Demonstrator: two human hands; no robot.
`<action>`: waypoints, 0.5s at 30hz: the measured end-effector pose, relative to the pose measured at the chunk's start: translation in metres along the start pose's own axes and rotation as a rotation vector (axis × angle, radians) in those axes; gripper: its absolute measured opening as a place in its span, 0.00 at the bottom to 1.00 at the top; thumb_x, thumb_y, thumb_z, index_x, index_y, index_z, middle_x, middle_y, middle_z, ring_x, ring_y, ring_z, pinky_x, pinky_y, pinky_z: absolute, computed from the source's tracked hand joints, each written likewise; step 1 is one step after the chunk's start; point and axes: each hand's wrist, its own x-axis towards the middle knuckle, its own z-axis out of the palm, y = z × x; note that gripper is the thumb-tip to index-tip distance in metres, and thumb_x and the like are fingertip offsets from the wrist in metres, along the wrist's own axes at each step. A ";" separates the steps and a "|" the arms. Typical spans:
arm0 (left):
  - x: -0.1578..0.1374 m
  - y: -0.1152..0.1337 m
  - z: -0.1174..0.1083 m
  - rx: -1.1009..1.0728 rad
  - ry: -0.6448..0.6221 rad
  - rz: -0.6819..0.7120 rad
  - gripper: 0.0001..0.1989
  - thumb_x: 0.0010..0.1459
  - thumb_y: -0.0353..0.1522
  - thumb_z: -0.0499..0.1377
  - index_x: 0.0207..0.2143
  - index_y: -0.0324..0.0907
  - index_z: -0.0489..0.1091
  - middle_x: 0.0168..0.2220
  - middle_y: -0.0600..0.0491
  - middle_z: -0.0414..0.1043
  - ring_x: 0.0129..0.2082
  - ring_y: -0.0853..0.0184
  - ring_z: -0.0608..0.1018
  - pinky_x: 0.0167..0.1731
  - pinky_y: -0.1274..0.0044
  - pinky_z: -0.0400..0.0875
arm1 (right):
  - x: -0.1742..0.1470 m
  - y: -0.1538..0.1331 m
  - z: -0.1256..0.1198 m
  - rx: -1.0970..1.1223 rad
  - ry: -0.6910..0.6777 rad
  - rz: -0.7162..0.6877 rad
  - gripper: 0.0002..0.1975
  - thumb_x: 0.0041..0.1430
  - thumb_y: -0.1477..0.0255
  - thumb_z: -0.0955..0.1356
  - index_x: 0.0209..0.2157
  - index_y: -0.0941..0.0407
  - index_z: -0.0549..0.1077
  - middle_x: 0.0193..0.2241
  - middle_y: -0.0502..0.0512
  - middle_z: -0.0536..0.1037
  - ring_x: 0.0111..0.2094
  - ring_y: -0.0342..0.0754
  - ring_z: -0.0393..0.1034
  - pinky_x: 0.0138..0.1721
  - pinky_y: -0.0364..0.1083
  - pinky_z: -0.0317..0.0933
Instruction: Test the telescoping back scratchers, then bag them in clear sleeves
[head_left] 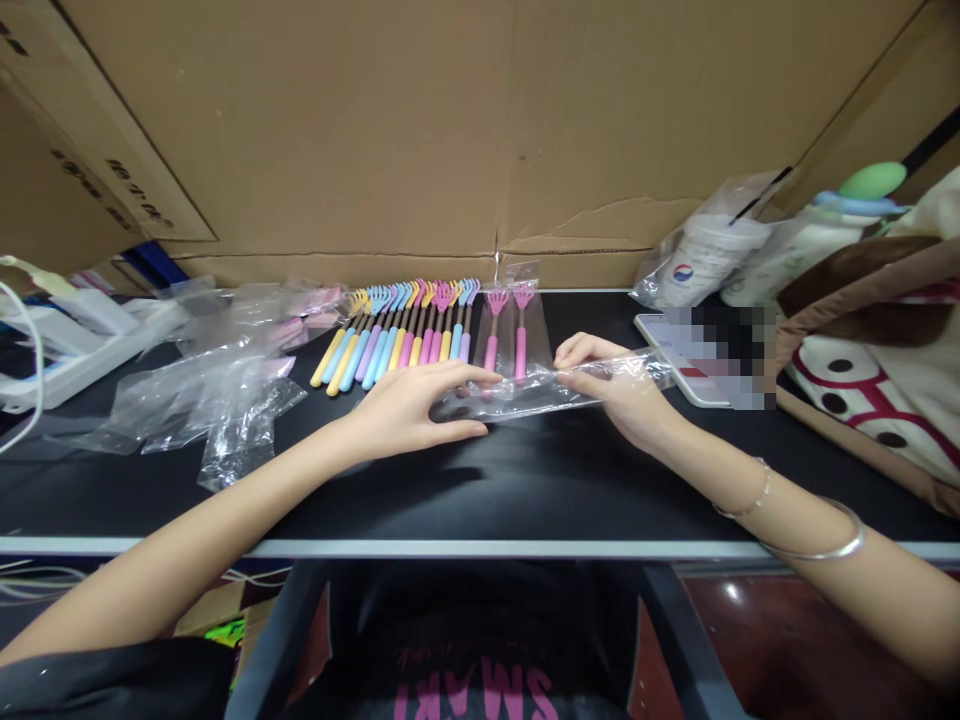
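My right hand (607, 385) is closed, thumb against fingers, on a long clear plastic bag (517, 405) held just above the black table. At the bag's left end my left hand (420, 400) is open, thumb and fingers apart around it; whether they touch it I cannot tell. Beyond the bag lie two pink back scratchers (520, 345) in clear wrapping, their handles partly behind it. To their left, several back scratchers (397, 345) with yellow, blue, purple and pink handles lie in a row, hand-shaped heads toward the back.
Loose clear bags (217, 370) are heaped at left beside a white power strip (82, 350). On the right are a phone (675, 340), a bagged white cup (709, 262), a bottle (832, 235) and a cloth bag (885, 350). Cardboard (375, 130) stands behind the black table (525, 500).
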 end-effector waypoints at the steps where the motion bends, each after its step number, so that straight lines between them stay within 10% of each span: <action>1: 0.000 0.000 0.000 -0.010 -0.003 0.002 0.22 0.58 0.44 0.59 0.54 0.50 0.66 0.51 0.54 0.72 0.47 0.64 0.75 0.44 0.75 0.68 | 0.000 0.000 0.000 -0.002 0.005 0.001 0.12 0.46 0.64 0.75 0.23 0.55 0.71 0.28 0.50 0.72 0.31 0.44 0.65 0.35 0.45 0.59; 15: 0.000 -0.001 0.001 -0.041 0.026 -0.003 0.18 0.58 0.41 0.60 0.51 0.50 0.69 0.48 0.57 0.75 0.40 0.69 0.77 0.38 0.79 0.68 | 0.000 -0.001 0.000 -0.057 0.043 -0.043 0.12 0.45 0.63 0.75 0.23 0.55 0.71 0.26 0.50 0.74 0.28 0.44 0.66 0.32 0.44 0.60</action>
